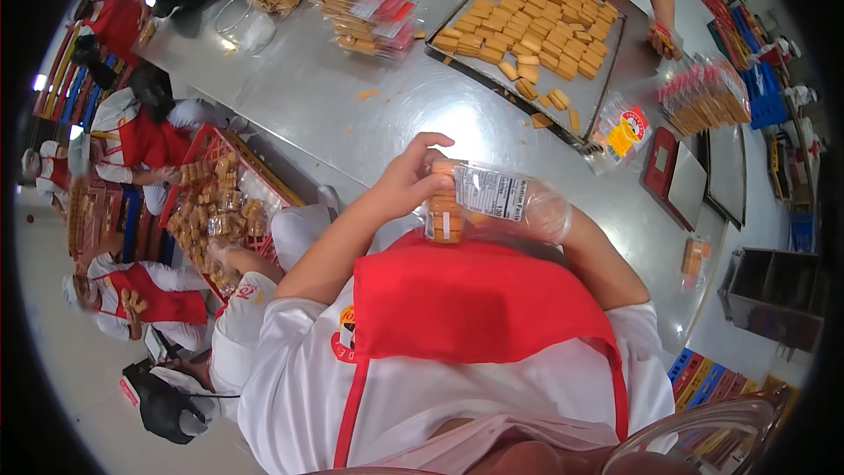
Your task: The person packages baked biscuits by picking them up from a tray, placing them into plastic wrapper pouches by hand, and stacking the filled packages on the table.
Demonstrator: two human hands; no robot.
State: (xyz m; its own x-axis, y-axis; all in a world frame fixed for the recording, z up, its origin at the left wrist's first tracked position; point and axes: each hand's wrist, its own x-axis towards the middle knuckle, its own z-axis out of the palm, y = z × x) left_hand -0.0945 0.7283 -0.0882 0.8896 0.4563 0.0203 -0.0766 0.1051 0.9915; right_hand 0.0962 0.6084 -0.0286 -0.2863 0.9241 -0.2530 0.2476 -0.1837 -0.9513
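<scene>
My left hand (415,178) is closed around the upper left side of a clear package of stacked tan biscuits (445,216), thumb and index finger near its top edge. The package has a white nutrition label (491,193) and hangs over the table edge in front of the red apron. My right hand (547,214) is seen through the clear plastic at the package's right end; its fingers are hidden by the plastic and label. Ahead on the metal table, a large tray (615,79) holds many loose biscuits (549,26).
Stacked packages (365,0) lie at the back left; more (706,97) stand at the right. A printed bag (622,134), a red scale (661,158) and one package (695,259) are on the table. Co-workers stand opposite and left, beside a red crate (264,163).
</scene>
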